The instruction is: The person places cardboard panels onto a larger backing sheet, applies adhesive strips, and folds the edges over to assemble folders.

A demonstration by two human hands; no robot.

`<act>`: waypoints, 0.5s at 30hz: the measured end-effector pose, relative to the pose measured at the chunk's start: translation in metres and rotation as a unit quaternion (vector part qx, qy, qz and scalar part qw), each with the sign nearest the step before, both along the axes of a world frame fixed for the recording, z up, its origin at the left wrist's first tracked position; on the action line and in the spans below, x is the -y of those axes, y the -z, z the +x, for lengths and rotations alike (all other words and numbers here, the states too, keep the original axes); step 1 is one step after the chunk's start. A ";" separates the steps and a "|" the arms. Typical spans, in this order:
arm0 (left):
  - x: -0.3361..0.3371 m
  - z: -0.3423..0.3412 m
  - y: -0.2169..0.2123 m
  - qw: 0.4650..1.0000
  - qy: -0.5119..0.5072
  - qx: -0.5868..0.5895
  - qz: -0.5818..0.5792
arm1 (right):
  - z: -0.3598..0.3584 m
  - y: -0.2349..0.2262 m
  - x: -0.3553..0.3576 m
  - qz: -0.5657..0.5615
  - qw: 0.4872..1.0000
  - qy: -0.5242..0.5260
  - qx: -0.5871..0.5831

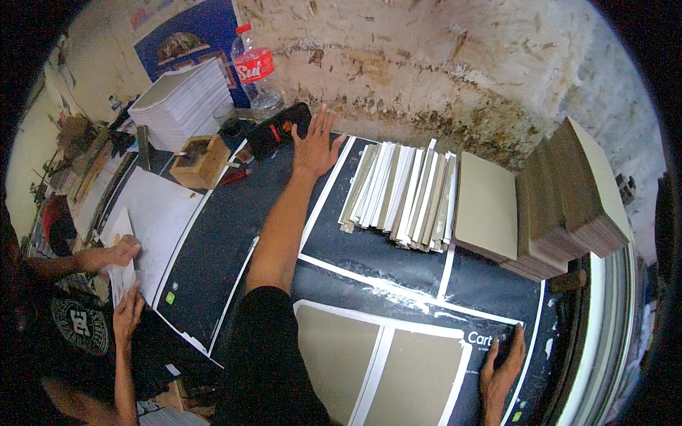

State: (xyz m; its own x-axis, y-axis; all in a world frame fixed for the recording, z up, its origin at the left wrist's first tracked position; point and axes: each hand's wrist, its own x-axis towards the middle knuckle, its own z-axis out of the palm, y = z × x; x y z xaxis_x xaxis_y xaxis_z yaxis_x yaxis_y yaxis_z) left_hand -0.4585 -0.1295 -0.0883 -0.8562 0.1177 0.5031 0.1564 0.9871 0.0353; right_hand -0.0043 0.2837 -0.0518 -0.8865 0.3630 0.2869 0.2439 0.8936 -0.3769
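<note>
My left hand (317, 148) reaches to the far side of the black work surface (341, 252), its fingers spread and nothing in it. Just left of its fingertips lies a black case (280, 130) with red marks. My right hand (503, 368) rests at the right part of the black surface, thumb apart from the fingers, also holding nothing. Between my arms lies a flat cover piece with two grey-brown boards (415, 373), white edges and a white strip (373, 373) down its middle. Its near end runs out of view.
Beyond lie a row of white and grey strips (401, 192) and stacked grey-brown boards (486, 206). At the back left stand a paper stack (183, 103), a red-capped plastic bottle (264, 99) and a wooden box (200, 162). A co-worker's hands (126, 309) hold folded paper at left.
</note>
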 end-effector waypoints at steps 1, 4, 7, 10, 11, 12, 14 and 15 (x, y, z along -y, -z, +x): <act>-0.002 0.002 0.000 1.000 -0.003 0.006 0.006 | 0.000 0.001 0.000 -0.006 1.000 0.003 -0.004; -0.003 0.005 0.001 0.999 -0.029 0.006 -0.015 | -0.001 0.001 0.000 -0.004 1.000 0.000 -0.011; -0.005 0.011 0.007 0.998 -0.023 0.040 0.049 | 0.002 0.002 -0.005 0.009 1.000 -0.006 -0.013; 0.000 0.021 0.016 0.991 -0.005 0.038 0.130 | 0.004 0.010 -0.013 -0.003 1.000 -0.012 -0.022; 0.004 0.018 0.013 0.995 0.013 -0.008 0.101 | 0.003 0.012 -0.013 -0.012 0.999 -0.016 -0.027; 0.021 0.022 0.021 0.997 0.020 -0.042 0.069 | -0.001 0.012 -0.010 -0.005 0.999 -0.029 -0.019; 0.004 0.049 0.032 0.986 0.078 -0.043 0.138 | -0.001 0.022 -0.018 -0.001 1.000 -0.027 -0.009; 0.001 0.068 0.028 0.981 0.092 -0.019 0.169 | -0.001 0.022 -0.017 -0.007 1.000 -0.029 -0.003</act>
